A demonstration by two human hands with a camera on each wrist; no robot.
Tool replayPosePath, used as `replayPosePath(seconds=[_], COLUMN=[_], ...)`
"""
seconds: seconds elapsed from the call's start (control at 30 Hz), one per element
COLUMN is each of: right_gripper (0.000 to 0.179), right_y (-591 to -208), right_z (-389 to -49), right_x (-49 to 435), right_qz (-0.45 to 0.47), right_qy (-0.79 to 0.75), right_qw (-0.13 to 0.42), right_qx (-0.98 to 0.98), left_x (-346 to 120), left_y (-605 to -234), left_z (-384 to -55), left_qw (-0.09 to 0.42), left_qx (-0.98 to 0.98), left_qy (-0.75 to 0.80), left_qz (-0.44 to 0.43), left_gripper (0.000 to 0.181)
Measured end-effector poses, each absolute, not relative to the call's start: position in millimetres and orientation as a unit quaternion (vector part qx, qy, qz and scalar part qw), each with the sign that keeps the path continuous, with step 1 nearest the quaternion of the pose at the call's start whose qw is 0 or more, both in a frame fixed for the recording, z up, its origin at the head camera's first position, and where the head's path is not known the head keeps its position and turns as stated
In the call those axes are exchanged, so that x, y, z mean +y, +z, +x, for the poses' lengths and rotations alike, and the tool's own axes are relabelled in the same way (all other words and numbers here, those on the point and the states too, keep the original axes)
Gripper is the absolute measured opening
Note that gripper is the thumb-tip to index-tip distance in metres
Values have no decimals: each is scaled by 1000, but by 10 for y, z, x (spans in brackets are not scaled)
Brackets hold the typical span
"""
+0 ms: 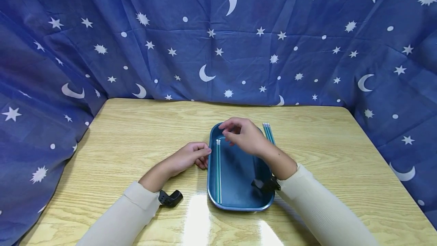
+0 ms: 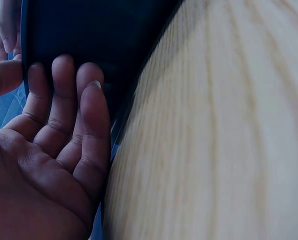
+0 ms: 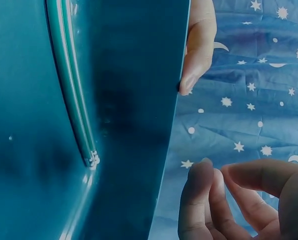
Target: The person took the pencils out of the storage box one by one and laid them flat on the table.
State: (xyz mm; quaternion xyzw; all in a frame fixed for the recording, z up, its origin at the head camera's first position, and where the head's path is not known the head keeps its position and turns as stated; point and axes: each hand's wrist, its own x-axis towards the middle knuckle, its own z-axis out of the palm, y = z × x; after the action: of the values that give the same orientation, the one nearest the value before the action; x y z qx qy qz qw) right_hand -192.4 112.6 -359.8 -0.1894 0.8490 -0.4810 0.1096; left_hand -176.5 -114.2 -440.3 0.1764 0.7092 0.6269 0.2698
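A dark teal rectangular tray sits on the table, with two slim green pencils lying lengthwise along its left side, their pale ends toward the back. My left hand holds the tray's left edge: the thumb meets the rim, and in the left wrist view the curled fingertips rest against the outer wall. Over the tray's back part hovers my right hand, fingers loosely bent, thumb near the forefinger, nothing between them. Just right of the tray lie several more green pencils, partly hidden behind my right forearm.
The light wooden table extends on both sides of the tray. A blue curtain with white moons and stars hangs behind and at both sides. A black wrist device sits on the left wrist, another on the right.
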Motion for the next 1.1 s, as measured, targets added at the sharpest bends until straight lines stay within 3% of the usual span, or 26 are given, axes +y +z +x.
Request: replayPosePath(seconds=[0.67,1.1], right_gripper=[19,18], right_y=[-3737,-3841], right_z=[-2046,-2104], right_x=[1051,1038], right_qz=[-197,-189], right_qy=[-472,-440], right_qw=[136,181], right_qx=[849,859], left_x=[-1145,-1148], left_y=[-4379,-4386], left_z=[-1755,-1761], left_qw=[273,273], left_qx=[710,712], left_qy=[626,624], left_qz=[170,171], left_gripper=[24,25])
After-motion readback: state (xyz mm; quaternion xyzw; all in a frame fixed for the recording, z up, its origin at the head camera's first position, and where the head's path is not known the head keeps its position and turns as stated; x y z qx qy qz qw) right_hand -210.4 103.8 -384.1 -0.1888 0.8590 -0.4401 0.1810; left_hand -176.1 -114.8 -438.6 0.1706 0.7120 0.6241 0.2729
